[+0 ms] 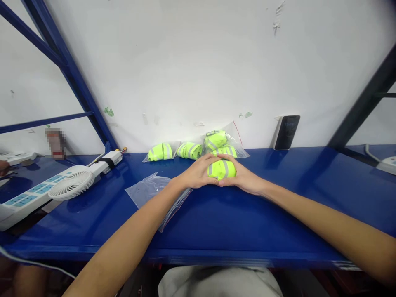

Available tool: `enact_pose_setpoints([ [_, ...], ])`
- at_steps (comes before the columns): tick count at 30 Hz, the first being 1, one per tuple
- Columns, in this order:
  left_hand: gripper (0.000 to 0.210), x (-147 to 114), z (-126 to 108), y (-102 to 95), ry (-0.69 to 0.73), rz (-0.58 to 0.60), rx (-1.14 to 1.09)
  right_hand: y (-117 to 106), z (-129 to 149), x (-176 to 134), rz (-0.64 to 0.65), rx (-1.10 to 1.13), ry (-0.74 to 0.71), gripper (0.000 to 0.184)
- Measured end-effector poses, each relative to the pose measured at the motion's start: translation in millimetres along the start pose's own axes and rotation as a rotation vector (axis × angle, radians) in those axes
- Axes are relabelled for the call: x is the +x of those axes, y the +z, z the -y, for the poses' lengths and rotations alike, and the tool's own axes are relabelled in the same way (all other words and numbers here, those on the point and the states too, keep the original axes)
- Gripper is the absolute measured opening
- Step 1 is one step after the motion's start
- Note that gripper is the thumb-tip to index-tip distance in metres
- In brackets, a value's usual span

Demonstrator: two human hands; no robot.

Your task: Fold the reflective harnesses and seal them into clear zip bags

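Between my two hands is a rolled-up neon-yellow reflective vest (221,169) with grey stripes, low over the blue table. My left hand (198,171) grips its left side, and my right hand (243,175) wraps its right side; the fingertips nearly meet. Behind it, against the wall, lie similar yellow rolls in clear plastic bags: one bagged roll (160,152) at the left, another roll (189,150) in the middle, and a stacked pair (216,140) at the right. A flat clear zip bag (148,189) lies partly under my left forearm.
A white power strip (34,192) and a small white fan (72,183) lie along the left. A phone (287,132) leans on the wall at the right. Blue frame posts (77,82) rise at both sides, and the table's front edge (216,255) runs below my arms.
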State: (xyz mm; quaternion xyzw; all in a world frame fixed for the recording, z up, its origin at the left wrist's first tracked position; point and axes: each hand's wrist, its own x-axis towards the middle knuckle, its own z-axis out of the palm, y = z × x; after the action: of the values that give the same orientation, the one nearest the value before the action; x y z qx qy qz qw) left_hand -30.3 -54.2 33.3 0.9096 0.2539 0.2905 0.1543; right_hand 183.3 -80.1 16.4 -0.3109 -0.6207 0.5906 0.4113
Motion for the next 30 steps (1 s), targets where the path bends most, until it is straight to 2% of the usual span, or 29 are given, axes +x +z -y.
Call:
enact_pose_setpoints([
  [3,0.077,1,1,3.7,-0.037,-0.009,0.024,-3,-4,2,0.001,0.13,0.06,0.09],
  [5,0.082,2,-2,4.0,-0.07,-0.018,0.042,-3,-6,3,-0.01,0.188,0.043,0.089],
  [9,0.091,1,-9,1.7,-0.09,-0.052,0.035,0,-2,1,-0.002,0.208,0.016,0.098],
  [12,0.082,-1,-11,1.6,-0.063,-0.093,0.02,3,2,0,0.045,0.216,0.003,0.103],
  [17,0.058,-3,-5,7.2,-0.019,-0.06,0.025,2,-3,2,0.007,0.203,0.015,0.075],
  [19,0.053,-3,-2,9.4,-0.002,-0.056,0.02,0,-6,3,0.009,0.21,0.035,0.073],
  [22,0.045,-2,-1,10.5,-0.01,-0.058,0.001,-2,-9,3,0.038,0.204,0.039,0.081],
  [24,0.046,-1,-1,9.8,-0.045,-0.069,-0.025,-3,-10,2,0.048,0.186,0.032,0.08],
  [27,0.052,1,-3,8.8,-0.1,-0.095,-0.06,-4,-12,2,0.032,0.185,0.03,0.066],
  [30,0.052,1,-6,10.6,-0.084,-0.098,-0.051,-4,-12,1,0.021,0.189,0.039,0.057],
])
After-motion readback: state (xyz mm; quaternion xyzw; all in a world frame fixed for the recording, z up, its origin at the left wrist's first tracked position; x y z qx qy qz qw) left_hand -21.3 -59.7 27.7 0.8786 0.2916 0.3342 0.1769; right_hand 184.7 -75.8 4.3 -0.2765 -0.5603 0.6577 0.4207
